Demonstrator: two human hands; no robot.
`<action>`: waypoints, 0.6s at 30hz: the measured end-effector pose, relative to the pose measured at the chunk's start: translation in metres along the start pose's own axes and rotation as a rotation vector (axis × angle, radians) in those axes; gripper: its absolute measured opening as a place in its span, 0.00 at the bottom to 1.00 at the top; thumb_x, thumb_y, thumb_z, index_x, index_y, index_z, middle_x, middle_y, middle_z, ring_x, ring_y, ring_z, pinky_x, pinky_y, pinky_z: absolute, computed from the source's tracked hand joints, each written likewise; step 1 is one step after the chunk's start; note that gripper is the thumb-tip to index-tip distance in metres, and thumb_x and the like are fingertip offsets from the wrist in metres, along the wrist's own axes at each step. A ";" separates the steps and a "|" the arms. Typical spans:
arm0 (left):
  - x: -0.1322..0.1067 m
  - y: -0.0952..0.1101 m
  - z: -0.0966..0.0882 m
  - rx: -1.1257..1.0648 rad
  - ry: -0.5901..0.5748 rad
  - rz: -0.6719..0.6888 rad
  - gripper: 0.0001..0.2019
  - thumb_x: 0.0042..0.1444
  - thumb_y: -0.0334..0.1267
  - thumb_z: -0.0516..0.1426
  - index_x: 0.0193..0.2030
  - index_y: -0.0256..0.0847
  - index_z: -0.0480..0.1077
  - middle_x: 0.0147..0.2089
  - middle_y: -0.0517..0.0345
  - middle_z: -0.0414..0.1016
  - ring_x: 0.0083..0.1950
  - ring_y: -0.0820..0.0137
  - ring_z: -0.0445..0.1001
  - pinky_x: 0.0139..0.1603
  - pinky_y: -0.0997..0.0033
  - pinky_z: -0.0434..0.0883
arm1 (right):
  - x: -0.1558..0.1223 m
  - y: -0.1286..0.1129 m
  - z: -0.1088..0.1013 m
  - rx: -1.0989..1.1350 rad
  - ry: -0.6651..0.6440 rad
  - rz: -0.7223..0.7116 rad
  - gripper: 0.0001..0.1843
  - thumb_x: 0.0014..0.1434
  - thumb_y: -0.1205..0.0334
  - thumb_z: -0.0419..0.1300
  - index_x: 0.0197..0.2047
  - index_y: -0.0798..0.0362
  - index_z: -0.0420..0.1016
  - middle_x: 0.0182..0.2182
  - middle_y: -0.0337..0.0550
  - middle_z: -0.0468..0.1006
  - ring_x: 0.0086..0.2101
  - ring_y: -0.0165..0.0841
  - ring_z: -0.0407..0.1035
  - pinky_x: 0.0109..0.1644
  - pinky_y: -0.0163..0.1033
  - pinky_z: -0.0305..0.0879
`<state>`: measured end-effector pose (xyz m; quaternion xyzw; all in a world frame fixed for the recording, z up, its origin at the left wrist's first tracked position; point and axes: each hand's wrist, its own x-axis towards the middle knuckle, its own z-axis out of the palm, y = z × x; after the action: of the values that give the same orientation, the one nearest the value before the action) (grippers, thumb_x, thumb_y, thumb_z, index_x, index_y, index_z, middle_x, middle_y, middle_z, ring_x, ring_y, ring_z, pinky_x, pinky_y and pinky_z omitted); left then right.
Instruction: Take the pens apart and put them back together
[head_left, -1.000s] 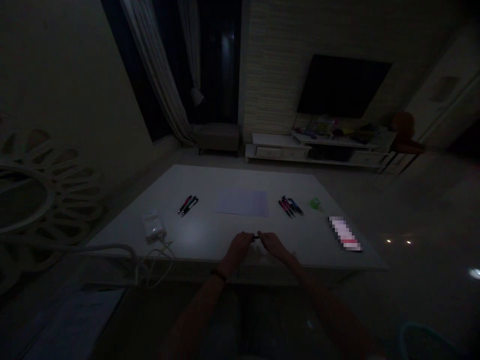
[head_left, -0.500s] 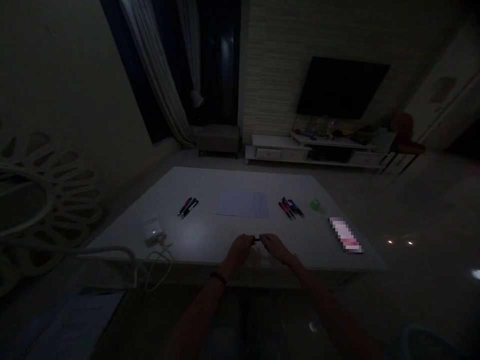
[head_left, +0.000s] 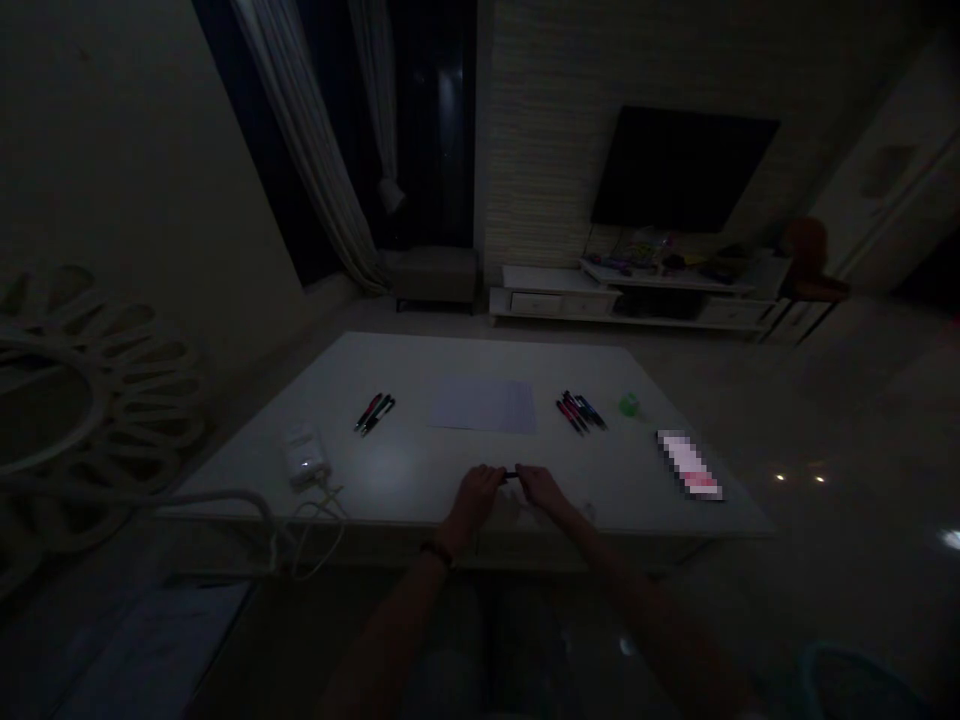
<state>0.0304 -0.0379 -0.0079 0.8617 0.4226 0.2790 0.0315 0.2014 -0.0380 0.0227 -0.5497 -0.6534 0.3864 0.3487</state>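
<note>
Dim light falls on our white table (head_left: 409,475); near its front edge, our left hand (head_left: 478,492) and right hand (head_left: 540,487) both grip 1 thin dark object (head_left: 511,475), nearer us than the paper (head_left: 484,405) and pens (head_left: 592,412).

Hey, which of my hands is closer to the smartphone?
Right: your right hand is left of the smartphone; your left hand is farther left, across the slim dark object both hold.

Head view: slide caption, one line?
Left hand and right hand hold a slim black object at a white table; paper beyond, pens on both sides.
</note>
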 end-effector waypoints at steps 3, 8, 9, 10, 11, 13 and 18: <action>0.008 0.002 -0.003 -0.286 0.103 -0.209 0.08 0.61 0.36 0.48 0.41 0.41 0.66 0.36 0.52 0.74 0.39 0.66 0.71 0.43 0.63 0.66 | -0.006 -0.003 -0.006 0.025 0.063 0.010 0.27 0.60 0.44 0.43 0.31 0.56 0.72 0.15 0.35 0.62 0.17 0.28 0.59 0.22 0.33 0.54; 0.031 0.025 -0.013 -1.133 0.361 -0.729 0.17 0.57 0.54 0.49 0.40 0.40 0.63 0.32 0.53 0.76 0.33 0.67 0.73 0.37 0.66 0.67 | -0.027 -0.011 -0.008 -0.149 0.092 -0.370 0.27 0.54 0.64 0.55 0.58 0.48 0.63 0.34 0.41 0.73 0.30 0.30 0.67 0.38 0.36 0.65; 0.035 0.032 -0.015 -1.295 0.343 -0.757 0.20 0.53 0.56 0.52 0.39 0.40 0.63 0.33 0.52 0.77 0.34 0.66 0.74 0.37 0.66 0.68 | -0.030 -0.013 -0.006 -0.176 0.066 -0.448 0.27 0.53 0.67 0.55 0.57 0.47 0.64 0.38 0.42 0.73 0.33 0.30 0.68 0.40 0.38 0.66; 0.038 0.038 -0.015 -1.425 0.302 -0.772 0.21 0.50 0.57 0.54 0.38 0.39 0.64 0.35 0.51 0.77 0.35 0.66 0.74 0.37 0.66 0.68 | -0.031 -0.017 -0.003 -0.190 0.054 -0.507 0.26 0.53 0.70 0.53 0.56 0.46 0.66 0.40 0.43 0.73 0.36 0.31 0.68 0.42 0.39 0.66; 0.041 0.044 -0.015 -1.522 0.246 -0.781 0.23 0.48 0.58 0.56 0.37 0.39 0.65 0.36 0.50 0.77 0.36 0.66 0.75 0.37 0.66 0.68 | -0.031 -0.021 -0.002 -0.191 0.062 -0.545 0.24 0.53 0.72 0.52 0.53 0.47 0.68 0.41 0.44 0.73 0.38 0.32 0.68 0.43 0.39 0.66; 0.043 0.052 -0.015 -1.587 0.130 -0.789 0.24 0.48 0.60 0.55 0.36 0.38 0.67 0.37 0.48 0.77 0.37 0.66 0.75 0.37 0.68 0.68 | -0.026 -0.031 -0.002 -0.149 0.153 -0.551 0.18 0.54 0.70 0.52 0.47 0.48 0.72 0.41 0.46 0.72 0.41 0.34 0.67 0.44 0.40 0.66; 0.030 0.025 -0.021 -1.090 -0.082 -0.655 0.24 0.56 0.56 0.47 0.37 0.35 0.70 0.35 0.49 0.77 0.35 0.68 0.75 0.39 0.66 0.70 | 0.001 -0.056 -0.029 0.316 0.557 -0.300 0.09 0.59 0.56 0.53 0.39 0.50 0.69 0.38 0.46 0.71 0.40 0.35 0.66 0.46 0.41 0.64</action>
<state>0.0521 -0.0355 0.0302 0.5579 0.4599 0.3968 0.5655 0.2010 -0.0387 0.0860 -0.4713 -0.5388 0.2623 0.6471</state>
